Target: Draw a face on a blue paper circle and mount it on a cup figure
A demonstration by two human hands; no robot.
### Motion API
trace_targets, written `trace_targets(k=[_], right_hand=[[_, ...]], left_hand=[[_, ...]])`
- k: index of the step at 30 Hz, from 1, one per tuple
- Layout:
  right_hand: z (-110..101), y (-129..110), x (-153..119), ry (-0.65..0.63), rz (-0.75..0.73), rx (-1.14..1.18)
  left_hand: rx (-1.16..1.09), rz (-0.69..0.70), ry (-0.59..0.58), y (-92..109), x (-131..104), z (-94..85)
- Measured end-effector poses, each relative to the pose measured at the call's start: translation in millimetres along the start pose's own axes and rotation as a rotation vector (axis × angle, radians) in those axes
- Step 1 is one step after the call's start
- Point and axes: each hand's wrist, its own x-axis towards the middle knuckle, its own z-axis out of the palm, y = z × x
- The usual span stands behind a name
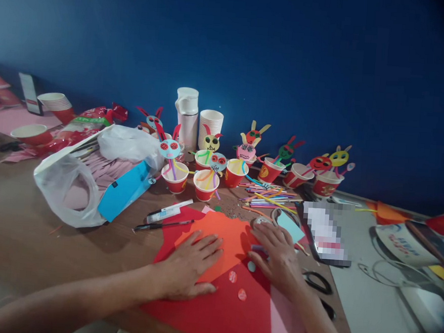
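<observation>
My left hand (pixel 189 264) lies flat on an orange paper sheet (pixel 227 233) with its fingers spread. Red paper (pixel 211 318) is underneath, and a pink sheet (pixel 285 320) shows at its right. Over the right edge of the orange sheet, my right hand (pixel 281 257) reaches with stretched fingers and the thumb apart. A purple strip (pixel 258 247) shows between its thumb and fingers; whether they touch it I cannot tell. Small round cutouts (pixel 242 294) lie between my hands. Black-handled scissors (pixel 318 283) sit partly hidden by my right wrist.
Red paper cups (pixel 205 185) with paper animal figures line the back. A white bag (pixel 68 196) of pink strips stands left. Pens (pixel 164 226) lie beyond my left hand, colored sticks (pixel 269 196) behind my right. A phone (pixel 325 234) is at the right, a thermos (pixel 186 128) by the wall.
</observation>
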Motion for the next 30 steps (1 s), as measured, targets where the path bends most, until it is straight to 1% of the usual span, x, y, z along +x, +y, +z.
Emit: trace_targets(k=[4,8,10,14,17,20,21,25,27,30], right_hand=[[3,7,-5,-0.039,-0.048,0.014],[7,13,-8,-0.026,-0.035,0.002],[7,14,-8,-0.012,-0.030,0.002],[1,10,-1,0.002,-0.029,0.014],[-7,-1,16,-0.010,-0.036,0.039],[-8,-13,47,-0.076,-0.011,0.042],[-6,-17,59,-0.116,0.008,0.041],[14,-24,103,-0.139,0.024,0.058],[24,-25,117,-0.151,0.011,0.080],[33,-25,130,-0.181,-0.003,0.106]], left_hand=[[0.014,0.009,-0.019,-1,-10,-1.5],[0.006,0.032,-0.004,-2,-17,-3.6],[-0.018,0.052,-0.015,-2,-21,-5.1],[-0.081,0.121,-0.014,-3,-27,-10.4],[-0.100,0.160,0.003,-5,-27,-12.6],[-0.114,0.197,0.050,-6,-24,-11.8],[-0.117,0.211,0.067,-6,-23,-11.5],[-0.114,0.246,0.086,-7,-20,-11.9],[-0.120,0.246,0.093,-7,-20,-11.6],[-0.141,0.241,0.123,-8,-20,-8.2]])
